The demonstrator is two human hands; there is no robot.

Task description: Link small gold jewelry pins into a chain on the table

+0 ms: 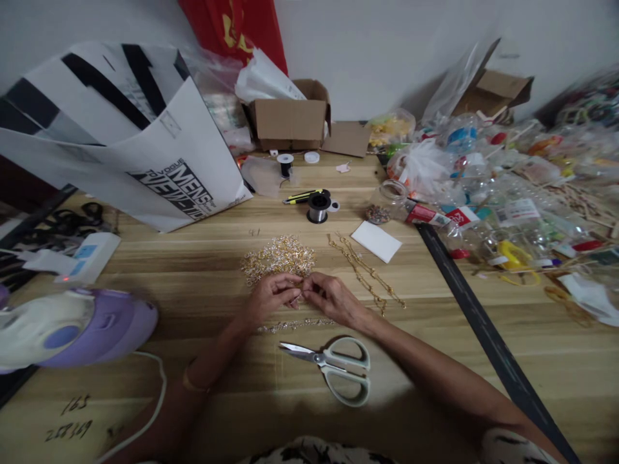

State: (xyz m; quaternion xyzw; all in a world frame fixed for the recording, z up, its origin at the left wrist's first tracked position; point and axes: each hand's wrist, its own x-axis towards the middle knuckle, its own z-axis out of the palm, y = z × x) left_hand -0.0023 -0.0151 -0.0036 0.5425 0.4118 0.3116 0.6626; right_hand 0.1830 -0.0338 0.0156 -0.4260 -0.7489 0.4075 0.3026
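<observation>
My left hand [275, 294] and my right hand [333, 298] meet fingertip to fingertip in the middle of the table. Both are closed in a pinch; a bit of thin chain shows under the fingers, but its exact kind is hard to make out. Just beyond them lies a pile of gold and silver chain links [280, 254]. A silver chain [294, 325] stretches across the wood below my hands. Gold chains [367, 274] lie to the right of my right hand. Nearer to me rest scissors [333, 367] with pale handles, blades pointing left.
A wire spool [318, 209], a yellow-black cutter [302, 196] and a white card [376, 241] lie farther back. At left are a purple-white appliance [91, 328], a power strip [91, 256] and a large paper bag [145, 161]. Plastic bottles [507, 187] crowd the right; a cardboard box [290, 122] stands behind.
</observation>
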